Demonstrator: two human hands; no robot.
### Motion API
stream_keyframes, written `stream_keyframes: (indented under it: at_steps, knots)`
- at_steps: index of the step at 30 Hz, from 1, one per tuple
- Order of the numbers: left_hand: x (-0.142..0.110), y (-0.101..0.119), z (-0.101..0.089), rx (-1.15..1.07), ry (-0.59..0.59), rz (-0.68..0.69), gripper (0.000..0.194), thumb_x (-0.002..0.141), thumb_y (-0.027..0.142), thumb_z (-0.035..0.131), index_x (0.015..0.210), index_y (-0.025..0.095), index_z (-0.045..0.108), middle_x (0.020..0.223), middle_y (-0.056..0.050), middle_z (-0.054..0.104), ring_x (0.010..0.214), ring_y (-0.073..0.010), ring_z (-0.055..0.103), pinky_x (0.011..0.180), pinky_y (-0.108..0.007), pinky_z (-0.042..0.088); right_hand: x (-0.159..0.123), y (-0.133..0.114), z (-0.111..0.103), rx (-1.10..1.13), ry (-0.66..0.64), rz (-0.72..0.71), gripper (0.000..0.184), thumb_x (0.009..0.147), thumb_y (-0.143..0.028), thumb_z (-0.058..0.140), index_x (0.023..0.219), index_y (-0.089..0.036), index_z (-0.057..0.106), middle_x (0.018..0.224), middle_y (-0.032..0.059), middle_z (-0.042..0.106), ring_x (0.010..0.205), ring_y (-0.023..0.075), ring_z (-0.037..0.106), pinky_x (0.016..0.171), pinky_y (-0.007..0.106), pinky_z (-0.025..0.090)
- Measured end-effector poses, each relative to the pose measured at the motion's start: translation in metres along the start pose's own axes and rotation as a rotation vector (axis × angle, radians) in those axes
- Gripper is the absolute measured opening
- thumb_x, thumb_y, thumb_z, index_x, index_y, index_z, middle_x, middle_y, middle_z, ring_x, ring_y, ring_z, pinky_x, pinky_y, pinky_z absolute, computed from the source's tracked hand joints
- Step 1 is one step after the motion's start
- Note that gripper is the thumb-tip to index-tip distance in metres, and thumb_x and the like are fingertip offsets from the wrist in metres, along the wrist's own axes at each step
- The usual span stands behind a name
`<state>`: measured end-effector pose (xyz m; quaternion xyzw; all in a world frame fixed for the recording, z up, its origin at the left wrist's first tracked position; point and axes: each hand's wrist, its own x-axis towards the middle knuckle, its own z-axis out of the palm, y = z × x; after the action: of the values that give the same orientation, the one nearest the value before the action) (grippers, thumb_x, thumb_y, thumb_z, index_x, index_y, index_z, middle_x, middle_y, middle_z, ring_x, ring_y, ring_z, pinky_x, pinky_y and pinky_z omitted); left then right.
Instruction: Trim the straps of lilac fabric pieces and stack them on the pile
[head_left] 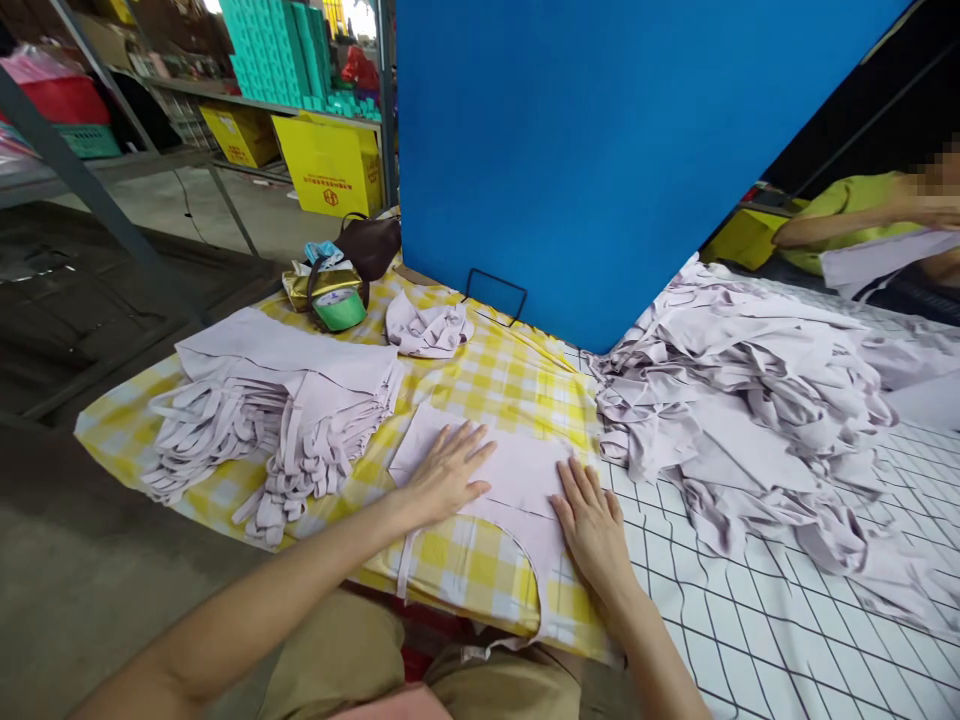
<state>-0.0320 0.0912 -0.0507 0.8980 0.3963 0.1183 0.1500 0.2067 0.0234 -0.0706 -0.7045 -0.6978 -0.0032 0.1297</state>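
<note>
A pale lilac strappy garment (517, 470) lies spread flat in front of me on the yellow checked tablecloth (487, 390). My left hand (450, 475) rests on its left part with the fingers stretched out. At its right edge, my right hand (591, 515) lies flat, fingers pointing away from me. The garment's straps hang down over the near table edge toward my lap. To the left sits a neat stack of matching garments (292, 350), their straps bunched at the near side. A crumpled lilac piece (427, 328) lies just beyond the flat one.
A large heap of lilac garments (750, 390) covers the white gridded cloth (675, 560) on the right. A blue board (585, 150) stands upright behind the table. A roll of green tape (339, 308) and a dark bag (369, 247) sit at back left. Another person (847, 215) handles lilac fabric at far right.
</note>
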Motion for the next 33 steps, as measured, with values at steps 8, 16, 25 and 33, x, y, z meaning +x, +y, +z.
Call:
stream_keyframes:
  at_steps: [8,16,25,33]
  knots:
    - [-0.001,0.037,0.016,-0.122,-0.134,0.144,0.052,0.089,0.040,0.045,0.137,0.021,0.034,0.148,-0.011,0.025,0.137,-0.0262,0.016,0.110,-0.048,0.015,-0.120,-0.036,-0.031,0.481,-0.108,0.167,0.037,0.089,-0.042,0.039,0.067,-0.021,0.059,0.064,0.0047,0.060,0.060,0.0179,0.057,0.056,0.026,0.043]
    - [-0.004,0.042,0.034,-0.059,-0.163,0.168,0.055,0.090,0.042,0.042,0.139,0.022,0.029,0.150,-0.008,0.018,0.139,-0.0253,0.010,0.110,-0.051,0.005,-0.162,-0.076,0.016,0.883,-0.055,0.711,0.045,0.071,-0.058,0.058,0.092,-0.018,0.065,0.089,0.0096,0.069,0.083,0.0258,0.063,0.068,0.031,0.050]
    - [-0.005,0.042,0.033,-0.057,-0.177,0.151,0.054,0.090,0.042,0.040,0.140,0.023,0.028,0.150,-0.007,0.017,0.139,-0.0232,0.009,0.111,-0.050,0.003,-0.188,-0.092,0.009,1.149,0.011,0.783,0.039,0.077,-0.055,0.056,0.074,-0.017,0.065,0.060,0.0002,0.057,0.063,0.0163,0.056,0.062,0.025,0.045]
    - [-0.006,0.042,0.035,-0.054,-0.145,0.156,0.054,0.090,0.041,0.039,0.140,0.023,0.029,0.150,-0.006,0.019,0.139,-0.0227,0.010,0.111,-0.048,0.001,-0.223,-0.072,-0.032,1.264,0.133,0.746,0.031,0.075,-0.046,0.063,0.092,-0.021,0.069,0.052,-0.0001,0.055,0.050,0.0154,0.053,0.048,0.026,0.043]
